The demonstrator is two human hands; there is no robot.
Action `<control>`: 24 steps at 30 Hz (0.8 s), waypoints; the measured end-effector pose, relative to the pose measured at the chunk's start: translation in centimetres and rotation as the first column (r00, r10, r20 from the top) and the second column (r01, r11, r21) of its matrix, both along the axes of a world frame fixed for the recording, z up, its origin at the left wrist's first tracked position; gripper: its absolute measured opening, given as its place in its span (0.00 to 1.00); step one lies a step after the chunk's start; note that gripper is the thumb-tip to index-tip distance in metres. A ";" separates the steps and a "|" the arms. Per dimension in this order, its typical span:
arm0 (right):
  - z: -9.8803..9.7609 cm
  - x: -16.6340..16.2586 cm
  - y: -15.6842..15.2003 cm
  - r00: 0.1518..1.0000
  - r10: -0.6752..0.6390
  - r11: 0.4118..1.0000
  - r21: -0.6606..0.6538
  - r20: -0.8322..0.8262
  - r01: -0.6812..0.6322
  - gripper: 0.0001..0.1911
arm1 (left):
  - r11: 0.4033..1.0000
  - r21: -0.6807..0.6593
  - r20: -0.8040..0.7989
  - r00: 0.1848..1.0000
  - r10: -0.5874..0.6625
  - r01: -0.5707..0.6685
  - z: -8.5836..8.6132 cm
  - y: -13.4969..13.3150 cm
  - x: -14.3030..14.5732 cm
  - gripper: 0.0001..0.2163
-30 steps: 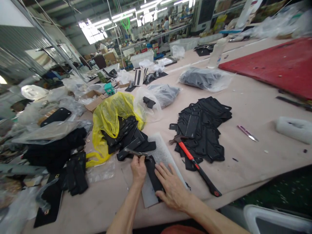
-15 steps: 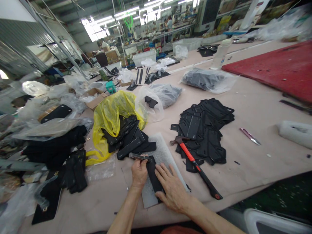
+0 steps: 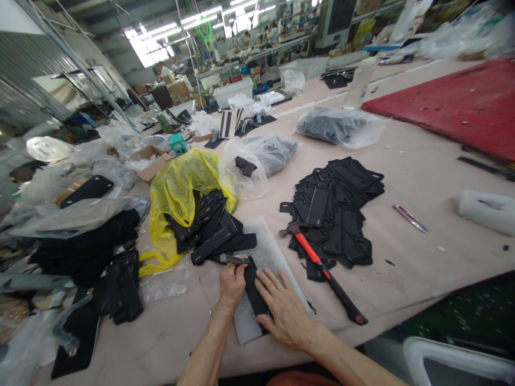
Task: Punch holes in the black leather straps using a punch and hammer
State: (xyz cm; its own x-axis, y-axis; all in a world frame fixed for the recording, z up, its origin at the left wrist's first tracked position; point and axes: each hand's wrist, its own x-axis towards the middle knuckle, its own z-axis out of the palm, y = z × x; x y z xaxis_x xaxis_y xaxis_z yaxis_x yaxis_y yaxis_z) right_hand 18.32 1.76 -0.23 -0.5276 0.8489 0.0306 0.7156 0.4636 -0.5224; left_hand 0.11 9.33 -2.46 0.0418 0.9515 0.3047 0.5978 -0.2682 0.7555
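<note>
Cluttered beige worktable (image 3: 418, 177), busy workshop

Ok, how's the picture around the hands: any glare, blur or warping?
Head view: left hand, right hand and black strip are sharp, evenly lit; ceiling lights at top blow out; table edge bows from the wide lens; plastic bags at far left look smeared.
</note>
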 end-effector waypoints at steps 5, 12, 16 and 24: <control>-0.2 0.0 0.0 1.000 -0.012 1.000 0.012 -0.010 0.012 0.41 | 0.998 0.034 -0.021 0.998 -0.053 0.053 -0.2 0.1 -0.1 0.10; -0.2 0.1 0.0 0.998 -0.034 0.999 0.019 -0.044 0.034 0.38 | 1.000 -0.024 -0.003 1.000 0.011 -0.011 0.1 0.2 0.0 0.10; -0.2 0.2 0.0 0.998 -0.040 0.999 0.016 -0.053 0.041 0.37 | 0.999 -0.031 -0.015 1.000 0.024 -0.024 0.4 0.3 0.0 0.10; -0.2 0.2 0.2 0.996 -0.055 0.998 0.021 -0.075 0.057 0.36 | 0.997 -0.065 0.027 0.998 0.051 -0.049 0.8 0.3 0.1 0.11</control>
